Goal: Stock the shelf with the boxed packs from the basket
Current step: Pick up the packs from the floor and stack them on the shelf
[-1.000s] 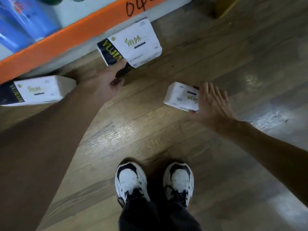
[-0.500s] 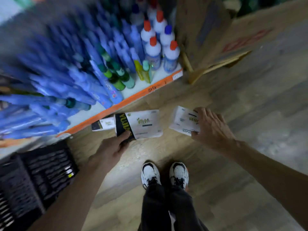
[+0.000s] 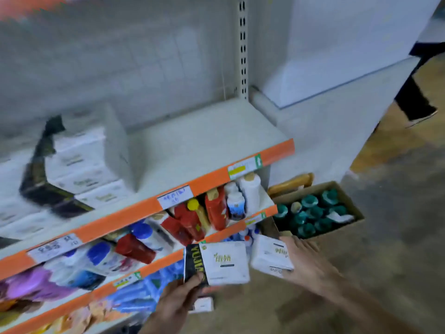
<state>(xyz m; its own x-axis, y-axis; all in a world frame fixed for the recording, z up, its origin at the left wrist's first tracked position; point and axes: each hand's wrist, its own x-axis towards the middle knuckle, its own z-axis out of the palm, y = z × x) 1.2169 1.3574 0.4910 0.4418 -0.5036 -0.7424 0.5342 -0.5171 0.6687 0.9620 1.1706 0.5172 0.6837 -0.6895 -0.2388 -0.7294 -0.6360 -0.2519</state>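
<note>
GRIP: your left hand (image 3: 178,300) pinches one pack (image 3: 216,262) by its dark end; your right hand (image 3: 305,263) clasps a second pack (image 3: 271,257) | WHERE: both low, below the shelf (image 3: 204,141) | RISK: the pinched pack may tip out (thin hold), or clip the orange edge (image 3: 216,178) or the stack (image 3: 79,169) going in.
</note>
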